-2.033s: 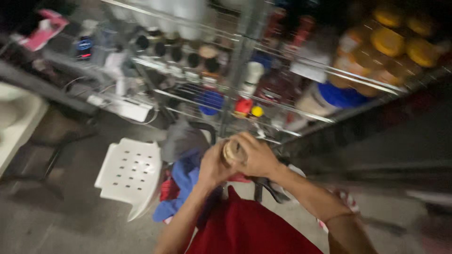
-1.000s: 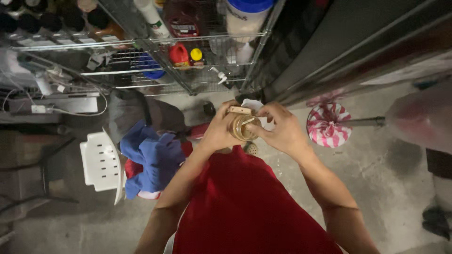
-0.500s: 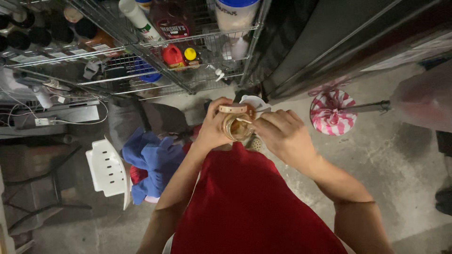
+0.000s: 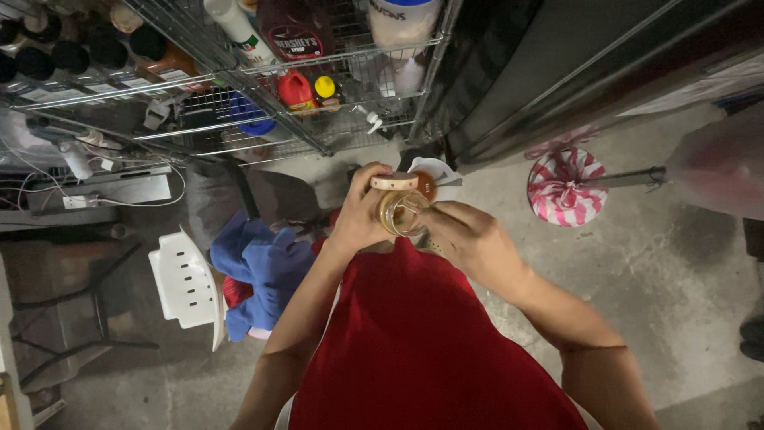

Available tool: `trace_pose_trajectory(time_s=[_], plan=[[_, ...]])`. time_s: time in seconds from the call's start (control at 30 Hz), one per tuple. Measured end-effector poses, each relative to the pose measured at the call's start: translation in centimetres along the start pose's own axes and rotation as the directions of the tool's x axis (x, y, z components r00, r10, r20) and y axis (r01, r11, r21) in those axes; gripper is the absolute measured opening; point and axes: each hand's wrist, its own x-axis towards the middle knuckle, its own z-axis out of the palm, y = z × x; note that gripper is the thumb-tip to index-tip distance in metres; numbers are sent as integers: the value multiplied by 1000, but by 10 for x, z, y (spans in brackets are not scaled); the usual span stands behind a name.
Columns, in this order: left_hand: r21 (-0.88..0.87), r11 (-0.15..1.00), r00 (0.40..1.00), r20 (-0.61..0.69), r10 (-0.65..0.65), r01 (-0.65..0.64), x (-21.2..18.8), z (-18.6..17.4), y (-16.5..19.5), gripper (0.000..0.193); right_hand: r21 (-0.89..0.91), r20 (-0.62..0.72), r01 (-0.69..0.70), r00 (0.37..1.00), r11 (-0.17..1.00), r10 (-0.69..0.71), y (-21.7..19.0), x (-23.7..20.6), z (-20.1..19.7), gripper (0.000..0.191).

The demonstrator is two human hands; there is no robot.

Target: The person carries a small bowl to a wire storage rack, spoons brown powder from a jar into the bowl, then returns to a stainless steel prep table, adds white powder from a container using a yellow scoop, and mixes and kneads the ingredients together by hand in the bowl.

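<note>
Near the centre of the frame a small clear glass jar [image 4: 400, 212] is held tilted, its smooth rounded wall showing an amber tint. It is gripped by the left hand [image 4: 360, 216], whose fingers are curled tightly around its side, the thumb lying by a flat, round, pale wooden-looking lid [image 4: 394, 181] at the jar's upper end. The right hand [image 4: 469, 239] is closed against the jar from the lower right, fingers bent narrowly at the glass. Just behind the jar a white, cup-like shape [image 4: 439, 172] with a brownish inside is partly seen. A red garment [image 4: 422, 350] of matte cloth fills the lower middle. Across the upper left a wire shelving rack [image 4: 239, 95] of thin metal rods is stocked with plastic bottles. At left a white perforated plastic stool [image 4: 185, 285] stands beside crumpled blue cloth [image 4: 267, 263]. At right a red-and-white striped bundle [image 4: 567, 187] lies on rough grey concrete floor [image 4: 684, 287]
</note>
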Motion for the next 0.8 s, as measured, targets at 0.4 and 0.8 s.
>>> trace_pose_trajectory(time_s=[0.4, 0.8], plan=[[11, 996, 995, 55, -84, 84, 0, 1, 5, 69, 220, -154, -301, 928, 928, 338, 20, -16, 26, 14], [11, 989, 985, 87, -147, 147, 1, 1, 1, 63, 476, -184, -524, 726, 707, 662, 43, -47, 20, 14]])
